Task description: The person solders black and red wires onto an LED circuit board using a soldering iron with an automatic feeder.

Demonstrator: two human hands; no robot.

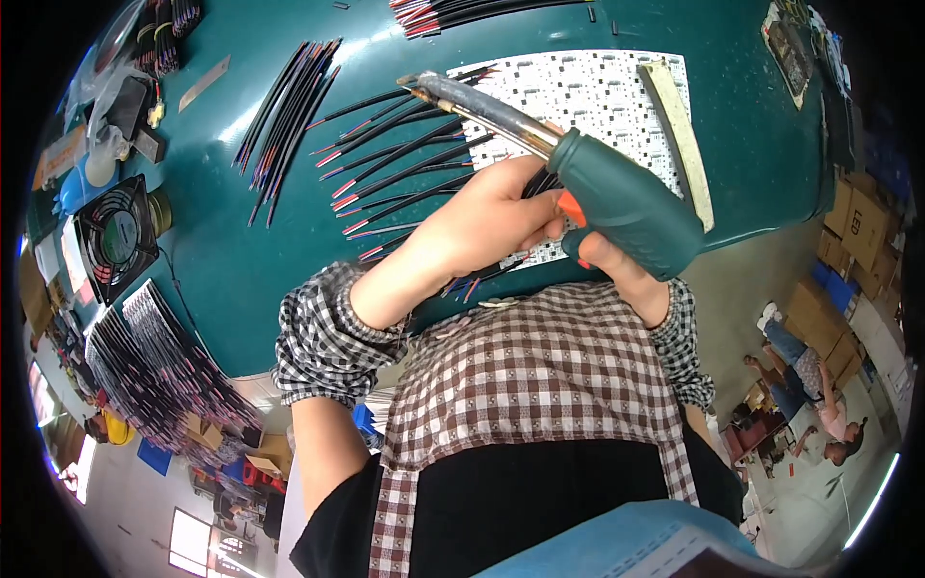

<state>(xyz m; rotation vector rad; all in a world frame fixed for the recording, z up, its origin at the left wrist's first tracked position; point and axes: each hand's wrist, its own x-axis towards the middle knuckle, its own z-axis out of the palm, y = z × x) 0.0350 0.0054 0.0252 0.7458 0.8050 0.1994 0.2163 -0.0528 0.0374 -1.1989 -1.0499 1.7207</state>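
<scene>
Closest lay a brown-and-white checked cloth apron (530,385), with black-and-white checked sleeves (332,332) on the forearms. Beyond it, the right hand (626,270) had its grip wrapped around the handle of a dark green plastic trigger tool (631,207) with an orange-red trigger (570,207). The tool was tilted, its long metal barrel (501,116) pointing to the upper left, above the green desk (270,299). The left hand (482,217) was curled just beside the trigger, with dark strands showing next to its thumb; the tool partly hid its fingers, so I could not tell whether its grip was closed on them.

Under and beside the left forearm, thin black cables with red, white and blue stripped ends (405,159) lay fanned out, partly on a white sheet with a small black pattern (597,96). A curved cream strip (679,144) rested on the right part of that sheet. Farther left lay a loose bundle of similar black cables (289,120), and near the left edge stood a square black fan (116,236). At the far edge lay another cable bundle with red and white ends (482,13). Away from the desk, on the right, were brown cardboard boxes (853,222).
</scene>
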